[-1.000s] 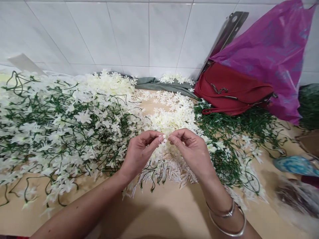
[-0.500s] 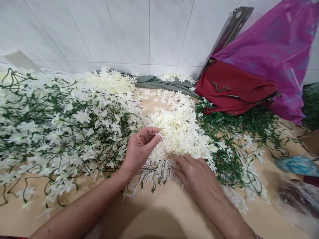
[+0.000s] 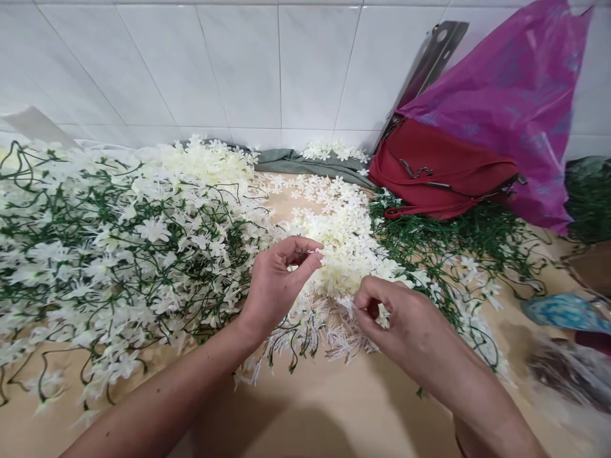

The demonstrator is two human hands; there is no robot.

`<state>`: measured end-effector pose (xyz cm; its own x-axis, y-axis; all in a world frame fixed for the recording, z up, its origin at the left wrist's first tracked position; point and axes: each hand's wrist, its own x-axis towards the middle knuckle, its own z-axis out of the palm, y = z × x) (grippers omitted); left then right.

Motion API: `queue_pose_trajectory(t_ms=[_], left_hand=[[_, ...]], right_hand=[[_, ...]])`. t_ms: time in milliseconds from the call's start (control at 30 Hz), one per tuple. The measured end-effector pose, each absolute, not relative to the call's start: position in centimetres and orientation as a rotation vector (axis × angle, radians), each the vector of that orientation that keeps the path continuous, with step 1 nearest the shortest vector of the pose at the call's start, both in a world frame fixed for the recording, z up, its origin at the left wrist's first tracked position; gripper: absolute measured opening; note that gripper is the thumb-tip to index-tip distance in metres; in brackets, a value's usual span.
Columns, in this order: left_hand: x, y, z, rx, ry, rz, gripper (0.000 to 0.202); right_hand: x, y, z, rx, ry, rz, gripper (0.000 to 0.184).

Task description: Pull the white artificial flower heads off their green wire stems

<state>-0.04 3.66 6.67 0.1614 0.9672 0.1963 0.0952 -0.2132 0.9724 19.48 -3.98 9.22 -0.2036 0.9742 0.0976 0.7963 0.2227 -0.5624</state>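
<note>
Up and back from the white stalks [image 3: 341,340] had come the person's right hand [image 3: 405,324], which half a second before had its fingers down among them; the left hand [image 3: 281,283] had stayed raised over the near edge of the flower pile, a little further to the right. Its thumb and forefinger pinched a small white flower [image 3: 321,252] at their tips, held above the loose white blossoms [image 3: 341,245]. The right thumb and forefinger were curled round into a ring, their tips pressed together just beside the stalks; whether they gripped one could not be told.

To the left spread a broad heap of white flowers on green stems [image 3: 153,254]. Beyond the blossoms, a grey-green cloth [image 3: 305,163] lay along the foot of the tiled wall [image 3: 238,63], with more blossoms resting on it. On the right, a red bag [image 3: 439,168] sat against green stems [image 3: 458,235], a purple plastic bag [image 3: 515,102] standing behind it. Bare tan tabletop [image 3: 315,394] showed between the forearms.
</note>
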Motion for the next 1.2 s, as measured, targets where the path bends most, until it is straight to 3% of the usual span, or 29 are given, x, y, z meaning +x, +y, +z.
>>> queue_pose_trajectory(t_ms=[133,300,467,1200], left_hand=[[0.9,4.3,8.7,1.578,1.043,1.214,0.016],[1.9,4.6,10.0,1.511,0.930,1.205,0.018],[1.4,4.9,9.8,1.435,0.831,1.107,0.016],[0.9,5.7,9.9,1.490,0.900,1.081,0.015]], right_hand=[[19.9,-3.0,11.5,-1.561,-2.037,0.540,0.005],[18.7,0.0,13.5,-1.481,-1.583,0.578,0.027],[18.4,2.5,11.8,-1.238,-1.488,0.914,0.018],[19.1,2.5,11.1,-1.229,-1.497,0.882,0.021]])
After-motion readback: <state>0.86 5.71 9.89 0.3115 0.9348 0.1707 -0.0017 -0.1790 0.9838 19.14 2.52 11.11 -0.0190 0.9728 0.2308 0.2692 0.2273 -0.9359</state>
